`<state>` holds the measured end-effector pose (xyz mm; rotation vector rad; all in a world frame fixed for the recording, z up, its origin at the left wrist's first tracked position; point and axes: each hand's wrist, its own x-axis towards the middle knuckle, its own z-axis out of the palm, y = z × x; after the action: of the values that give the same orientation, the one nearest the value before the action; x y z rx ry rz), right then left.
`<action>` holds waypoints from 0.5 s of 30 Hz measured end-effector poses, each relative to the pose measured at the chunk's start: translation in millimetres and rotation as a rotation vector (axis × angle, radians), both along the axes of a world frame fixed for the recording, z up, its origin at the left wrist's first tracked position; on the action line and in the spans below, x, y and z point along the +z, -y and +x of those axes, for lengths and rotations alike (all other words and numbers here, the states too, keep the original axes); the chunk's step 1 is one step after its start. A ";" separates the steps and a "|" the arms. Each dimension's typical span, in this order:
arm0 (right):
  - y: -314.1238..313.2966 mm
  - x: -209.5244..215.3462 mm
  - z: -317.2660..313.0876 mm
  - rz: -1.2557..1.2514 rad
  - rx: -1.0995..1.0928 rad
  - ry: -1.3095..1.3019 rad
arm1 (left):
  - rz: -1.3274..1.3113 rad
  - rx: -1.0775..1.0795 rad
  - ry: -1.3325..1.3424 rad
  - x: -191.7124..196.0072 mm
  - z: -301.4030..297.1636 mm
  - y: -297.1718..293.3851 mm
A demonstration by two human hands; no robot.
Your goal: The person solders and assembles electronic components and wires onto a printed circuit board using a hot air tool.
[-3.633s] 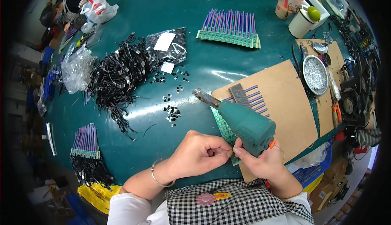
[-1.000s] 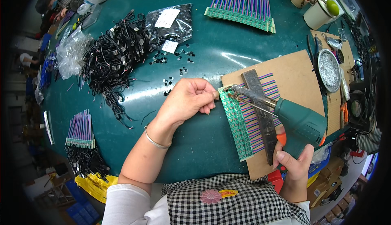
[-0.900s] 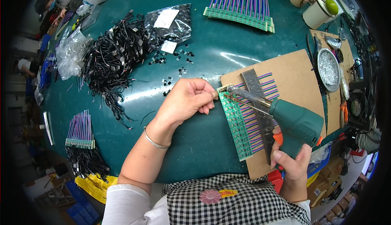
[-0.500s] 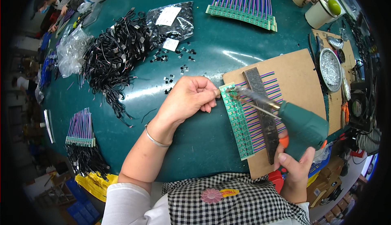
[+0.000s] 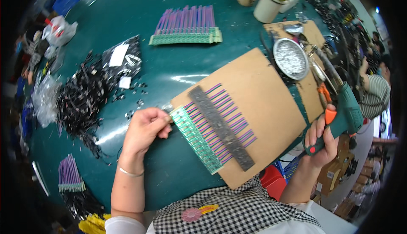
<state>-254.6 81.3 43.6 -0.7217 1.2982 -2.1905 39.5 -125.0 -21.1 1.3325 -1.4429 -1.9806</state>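
Note:
My left hand [image 5: 146, 128] is closed in a pinch at the upper left corner of a green circuit board panel [image 5: 197, 143]. What its fingertips hold is too small and hidden to name. Purple, green and dark wires [image 5: 243, 126] run from the panel across a brown board [image 5: 267, 92], under a dark flat bar [image 5: 220, 128] lying over them. At the right, my right hand [image 5: 320, 143] grips a green soldering gun [image 5: 348, 107] with an orange trigger. Its metal barrel points up and away, beside the tools and well apart from the panel.
A round dish [image 5: 291, 58] of silvery material and orange-handled pliers [image 5: 324, 93] lie at the right. Behind stand a white mug [image 5: 268, 7] and another wired panel stack [image 5: 186, 37]. Black cables [image 5: 82, 98], a bag of black parts [image 5: 123, 60] and a wired bundle [image 5: 71, 177] occupy the left.
The soldering gun has moved from the panel's upper corner away to the right, in my right hand. The view has swung right; my left hand stays at the panel's corner.

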 end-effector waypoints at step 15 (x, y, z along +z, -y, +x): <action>-9.4 -6.4 -6.4 0.362 -0.106 -0.090 | -0.002 -0.017 0.044 21.4 10.5 1.9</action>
<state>-261.0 90.7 37.1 -0.6248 1.7542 -1.9399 50.0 -126.9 0.3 1.3752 -1.4804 -1.9716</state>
